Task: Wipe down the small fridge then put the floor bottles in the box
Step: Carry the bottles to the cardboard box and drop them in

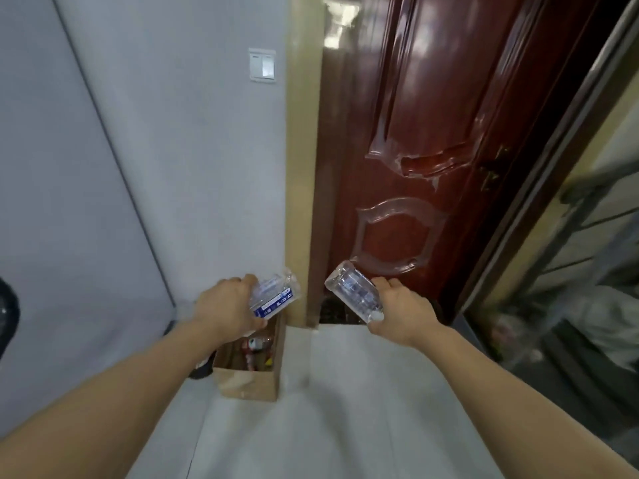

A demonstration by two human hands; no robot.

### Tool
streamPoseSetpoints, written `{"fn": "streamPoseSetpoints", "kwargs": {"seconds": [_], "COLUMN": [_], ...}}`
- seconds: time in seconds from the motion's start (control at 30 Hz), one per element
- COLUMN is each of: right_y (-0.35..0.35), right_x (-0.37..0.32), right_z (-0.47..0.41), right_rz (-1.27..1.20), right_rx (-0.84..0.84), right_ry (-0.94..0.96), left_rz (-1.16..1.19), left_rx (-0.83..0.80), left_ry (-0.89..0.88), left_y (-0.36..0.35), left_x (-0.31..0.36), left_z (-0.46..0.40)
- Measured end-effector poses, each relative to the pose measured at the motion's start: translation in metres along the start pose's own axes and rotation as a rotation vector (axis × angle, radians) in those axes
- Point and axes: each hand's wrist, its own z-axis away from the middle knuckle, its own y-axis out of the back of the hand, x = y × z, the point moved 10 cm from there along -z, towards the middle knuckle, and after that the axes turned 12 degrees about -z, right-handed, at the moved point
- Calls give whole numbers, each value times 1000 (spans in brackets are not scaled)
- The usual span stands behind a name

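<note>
My left hand [226, 307] grips a clear plastic bottle with a blue and white label [275, 297], held tilted above the open cardboard box [250, 383]. My right hand [401, 311] grips a second clear bottle [352, 293] by its capped end, its base pointing up and to the left, right of the box. The box stands on the pale floor against the wall and holds several bottles and other items. The small fridge is out of view.
A dark red door [432, 150] stands straight ahead beside a beige frame [302, 167]. A light switch [262, 65] is on the grey wall at left. A glass-fronted surface [581, 271] runs along the right. A dark object [202, 369] lies left of the box.
</note>
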Motion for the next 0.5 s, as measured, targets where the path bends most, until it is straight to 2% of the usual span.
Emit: {"fn": "streamPoseSetpoints", "kwargs": {"seconds": [0.3, 0.5], "right_y": [-10, -10], "right_x": [3, -9], "right_z": [-176, -272], "right_rz": [34, 40], "right_rx": [-117, -138], "right_ry": [154, 270], "left_rz": [31, 13], "left_rx": [-35, -61], "left_ry": [148, 235], "left_y": [-44, -54], "left_x": [-18, -37], "left_z": [-133, -203]}}
